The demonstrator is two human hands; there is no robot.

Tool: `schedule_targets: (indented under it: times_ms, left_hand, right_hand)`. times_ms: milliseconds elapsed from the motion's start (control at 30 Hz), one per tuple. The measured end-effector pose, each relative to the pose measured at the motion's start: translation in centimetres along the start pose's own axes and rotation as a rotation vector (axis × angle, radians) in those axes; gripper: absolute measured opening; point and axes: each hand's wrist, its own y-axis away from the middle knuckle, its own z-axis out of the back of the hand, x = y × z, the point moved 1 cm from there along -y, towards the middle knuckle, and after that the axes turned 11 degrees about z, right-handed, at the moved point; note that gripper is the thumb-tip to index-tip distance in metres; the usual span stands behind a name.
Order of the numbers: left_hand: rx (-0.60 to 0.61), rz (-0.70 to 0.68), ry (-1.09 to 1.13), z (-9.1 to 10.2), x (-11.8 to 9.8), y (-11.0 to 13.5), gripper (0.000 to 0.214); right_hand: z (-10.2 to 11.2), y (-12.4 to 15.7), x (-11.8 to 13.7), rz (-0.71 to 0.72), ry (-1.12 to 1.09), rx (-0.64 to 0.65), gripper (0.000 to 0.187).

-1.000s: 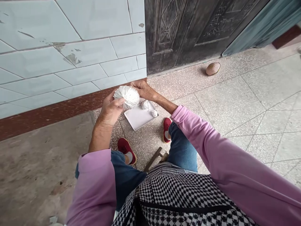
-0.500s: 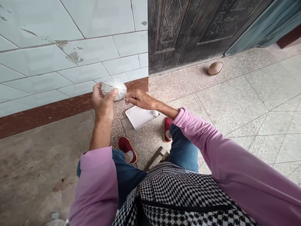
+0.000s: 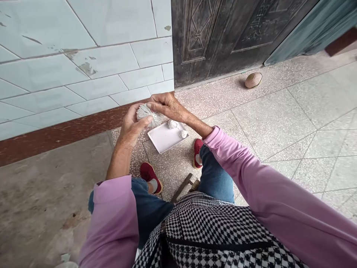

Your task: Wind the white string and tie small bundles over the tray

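A round white yarn pompom (image 3: 148,115) with many loose strand ends is held above the floor in front of me. My left hand (image 3: 132,124) grips it from the left, its thumb across the front face. From the right, my right hand (image 3: 169,107) reaches over the pompom's upper edge, with thumb and fingers closed on the strands there; its fingertips are partly hidden. Below lies a shallow white tray (image 3: 163,140) on the floor. Two small wound white yarn balls, one nearer the back (image 3: 172,124) and one at the right corner (image 3: 183,134), rest in it.
A tiled wall (image 3: 106,87) with a red-brown skirting stands ahead to the left, beside a dark carved door (image 3: 214,33). A rounded pinkish object (image 3: 253,80) sits on the floor by the door. Between my red shoes (image 3: 150,175) shows part of a wooden stool (image 3: 182,188).
The pompom and my left hand have moved right and slightly down. My right hand has shifted up and onto the pompom's top edge. The ball at the tray's back is now uncovered.
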Motion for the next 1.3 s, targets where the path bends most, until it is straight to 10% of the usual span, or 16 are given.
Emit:
schedule_targets:
  times_ms: [567, 1033, 1300]
  left_hand:
    - [-0.147, -0.117, -0.061, -0.7, 0.9, -0.3, 0.077]
    - [0.009, -0.081, 0.135, -2.3, 0.6, 0.1, 0.094]
    - [-0.104, -0.095, 0.189, 2.1, -0.4, -2.2, 0.099]
  right_hand:
    - [0.0, 0.1, 0.6, -0.065, 0.03, 0.023, 0.061]
    - [0.6, -1.7, -6.4, -0.165, -0.191, -0.08, 0.063]
    - [-2.1, -0.4, -6.6, -0.061, 0.044, 0.179, 0.038]
